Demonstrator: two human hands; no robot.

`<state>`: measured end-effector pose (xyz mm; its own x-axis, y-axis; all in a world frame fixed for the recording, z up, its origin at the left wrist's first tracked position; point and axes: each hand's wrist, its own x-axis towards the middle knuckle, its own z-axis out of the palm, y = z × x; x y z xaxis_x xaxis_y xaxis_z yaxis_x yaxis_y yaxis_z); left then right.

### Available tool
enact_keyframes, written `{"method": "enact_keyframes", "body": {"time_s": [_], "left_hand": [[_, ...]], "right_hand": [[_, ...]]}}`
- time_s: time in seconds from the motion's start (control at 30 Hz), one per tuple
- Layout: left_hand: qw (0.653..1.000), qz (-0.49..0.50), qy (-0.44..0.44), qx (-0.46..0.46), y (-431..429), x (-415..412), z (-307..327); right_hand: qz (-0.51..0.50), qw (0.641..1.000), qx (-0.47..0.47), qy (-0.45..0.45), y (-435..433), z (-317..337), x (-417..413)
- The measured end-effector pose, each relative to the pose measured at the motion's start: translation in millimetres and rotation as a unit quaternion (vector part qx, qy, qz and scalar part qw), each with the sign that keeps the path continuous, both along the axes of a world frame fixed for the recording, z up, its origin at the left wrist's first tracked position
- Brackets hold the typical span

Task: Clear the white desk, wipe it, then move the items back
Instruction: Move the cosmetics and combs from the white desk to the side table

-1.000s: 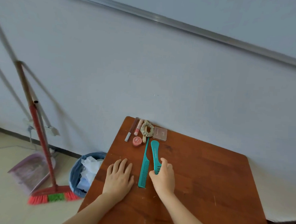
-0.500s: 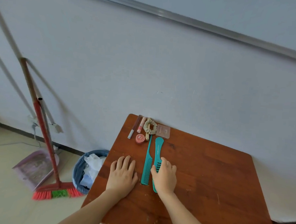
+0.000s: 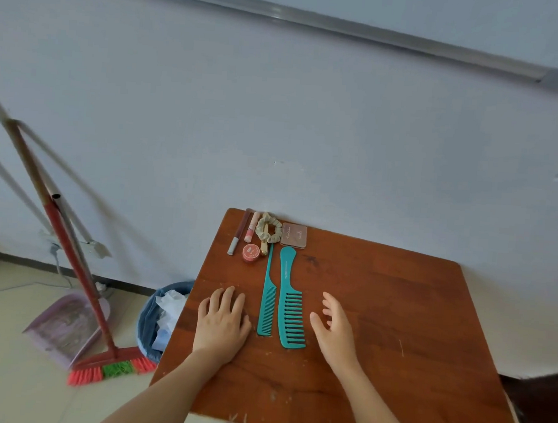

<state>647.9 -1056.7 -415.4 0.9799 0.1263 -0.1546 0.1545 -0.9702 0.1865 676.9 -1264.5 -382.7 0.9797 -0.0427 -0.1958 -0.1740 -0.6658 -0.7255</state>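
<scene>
Both the tail comb [image 3: 268, 289] and wide-tooth comb [image 3: 284, 293] point handles at the wall [image 3: 276, 129]. Left hand [image 3: 222, 322] lies flat on the worktop [image 3: 396, 300]; right hand [image 3: 332, 332] is spread.

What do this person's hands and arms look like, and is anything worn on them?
Nothing is worn. The left hand and the right hand have no gloves, and no ring shows on the fingers in view. Along the left arm and the right arm no sleeve, watch or bracelet shows as far as the picture reaches.
</scene>
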Motion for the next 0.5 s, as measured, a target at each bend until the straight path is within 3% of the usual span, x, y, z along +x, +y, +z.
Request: {"method": "enact_keyframes", "body": {"time_s": [0.17, 0.3, 0.5], "left_hand": [[1.000, 0.008, -0.004, 0.013, 1.3, 0.6, -0.7], [0.999, -0.024, -0.033, -0.033, -7.0, -0.1, 10.2], [0.944, -0.281, -0.094, -0.143, -100.8, 22.2, 51.3]], "right_hand": [[0.010, 0.999, -0.031, -0.021, -26.1, -5.1, -32.4], [-0.018, 0.996, -0.075, -0.039, -60.5, 3.5, -63.8], [-0.226, 0.960, -0.158, -0.041, -99.3, 26.1, -142.6]]}}
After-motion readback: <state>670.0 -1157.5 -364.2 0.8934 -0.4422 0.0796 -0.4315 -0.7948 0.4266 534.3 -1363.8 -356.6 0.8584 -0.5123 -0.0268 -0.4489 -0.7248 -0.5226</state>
